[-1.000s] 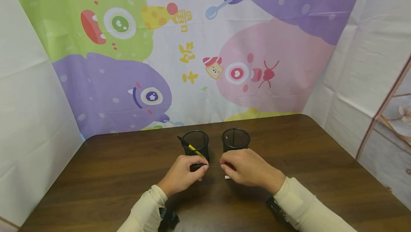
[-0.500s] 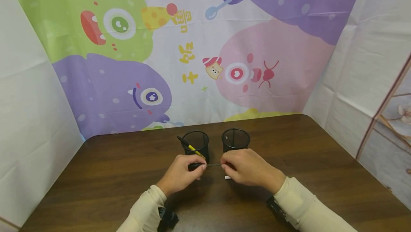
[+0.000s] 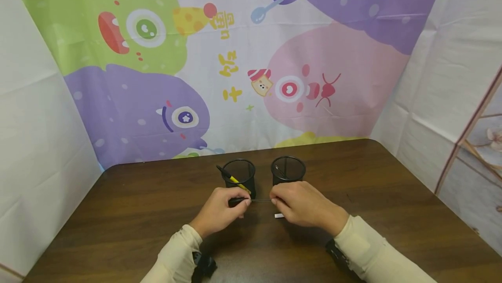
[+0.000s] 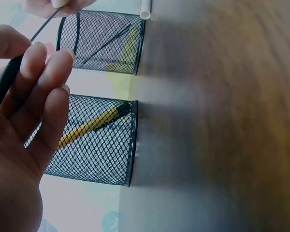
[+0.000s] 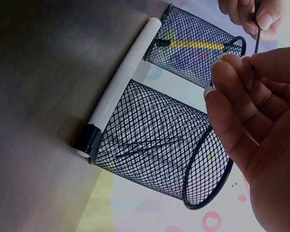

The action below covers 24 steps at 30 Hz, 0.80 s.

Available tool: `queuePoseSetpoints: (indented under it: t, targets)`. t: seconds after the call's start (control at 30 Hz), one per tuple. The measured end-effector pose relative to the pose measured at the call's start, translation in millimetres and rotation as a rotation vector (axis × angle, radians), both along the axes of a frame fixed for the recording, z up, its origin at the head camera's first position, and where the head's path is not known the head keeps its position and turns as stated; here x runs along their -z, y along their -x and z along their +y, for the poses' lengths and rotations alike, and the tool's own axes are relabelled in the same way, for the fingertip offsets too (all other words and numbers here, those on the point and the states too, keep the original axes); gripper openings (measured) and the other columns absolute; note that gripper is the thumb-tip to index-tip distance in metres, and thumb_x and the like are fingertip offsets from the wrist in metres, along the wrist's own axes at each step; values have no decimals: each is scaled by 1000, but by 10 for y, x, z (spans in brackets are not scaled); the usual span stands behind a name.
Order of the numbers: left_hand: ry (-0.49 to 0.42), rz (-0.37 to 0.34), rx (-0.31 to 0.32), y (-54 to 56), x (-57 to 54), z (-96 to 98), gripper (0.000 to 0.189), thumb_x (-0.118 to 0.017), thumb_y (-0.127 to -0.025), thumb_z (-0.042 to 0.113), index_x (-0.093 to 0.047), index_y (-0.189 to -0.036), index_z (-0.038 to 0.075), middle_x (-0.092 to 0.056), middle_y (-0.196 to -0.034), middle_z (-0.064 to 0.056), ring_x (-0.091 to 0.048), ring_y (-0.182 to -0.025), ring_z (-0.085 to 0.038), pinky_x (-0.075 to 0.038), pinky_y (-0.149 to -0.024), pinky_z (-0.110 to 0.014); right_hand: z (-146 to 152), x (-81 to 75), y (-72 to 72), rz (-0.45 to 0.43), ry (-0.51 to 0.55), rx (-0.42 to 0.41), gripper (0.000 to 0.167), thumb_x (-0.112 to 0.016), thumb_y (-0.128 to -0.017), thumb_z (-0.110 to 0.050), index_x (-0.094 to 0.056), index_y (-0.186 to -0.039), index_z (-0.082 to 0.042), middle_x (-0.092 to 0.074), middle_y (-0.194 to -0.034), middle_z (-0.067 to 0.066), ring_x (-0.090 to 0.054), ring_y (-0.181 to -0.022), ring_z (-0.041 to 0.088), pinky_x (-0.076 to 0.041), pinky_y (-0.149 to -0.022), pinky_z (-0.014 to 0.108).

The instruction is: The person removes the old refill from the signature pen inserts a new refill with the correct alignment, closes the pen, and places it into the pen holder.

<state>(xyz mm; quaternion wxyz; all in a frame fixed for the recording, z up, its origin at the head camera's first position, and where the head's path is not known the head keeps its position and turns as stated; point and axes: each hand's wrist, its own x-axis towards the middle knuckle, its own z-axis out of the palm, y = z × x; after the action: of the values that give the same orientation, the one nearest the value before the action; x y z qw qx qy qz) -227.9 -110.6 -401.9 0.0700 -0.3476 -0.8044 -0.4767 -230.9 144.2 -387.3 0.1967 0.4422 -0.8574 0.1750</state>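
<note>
Both hands hold one slim tool between them, a thin dark rod (image 3: 260, 200) that runs into a thicker black body (image 4: 8, 77). My left hand (image 3: 219, 211) grips the thick body. On the other side my right hand (image 3: 300, 202) pinches the rod's far end, where a dark, pale-tipped end (image 5: 250, 79) shows between its fingers. Behind the hands stand two black mesh pen cups. A yellow and black pen (image 3: 233, 179) leans in the left cup (image 3: 228, 184). Inside the right cup (image 5: 150, 116) are thin dark sticks.
A white marker with a black end (image 5: 123, 77) lies on the brown wood-look table (image 3: 164, 187), in front of the right cup and partly under the right hand. A cartoon-printed cloth (image 3: 235, 122) hangs behind the table, with white cloth at both sides.
My left hand has moved slightly left, so a longer stretch of the thin rod shows between the hands. The right hand stays almost still.
</note>
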Motion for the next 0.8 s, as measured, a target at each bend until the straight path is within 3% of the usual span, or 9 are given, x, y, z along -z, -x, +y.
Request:
queuePoseSetpoints:
  t: [0.2,0.6,0.8]
  targets:
    - [1,22,6,94,127,-39,10,-67,-95,3,-72,-96,11,-68,-78,-5,-65,-58,-8,-57,-57,-29,3,-1,-1,-9,-7,2,13,-65,-95,-12,-63,-84,-17,-53,-75,-16,-46,-60,-3,-43,-56,19]
    - [5,28,14,105,113,-81,8,-66,-97,9,-72,-97,14,-70,-80,-9,-65,-59,-7,-57,-60,-28,3,-4,-4,-12,-19,19,11,-65,-94,-12,-63,-84,-17,-54,-75,-16,-48,-62,-2,-46,-57,22]
    - [6,26,-6,106,107,-90,7,-66,-97,10,-73,-98,13,-68,-77,-6,-65,-59,-8,-57,-60,-28,14,-20,-11,-40,-32,39,14,-65,-95,-13,-61,-83,-19,-53,-74,-16,-47,-61,-1,-45,-57,21]
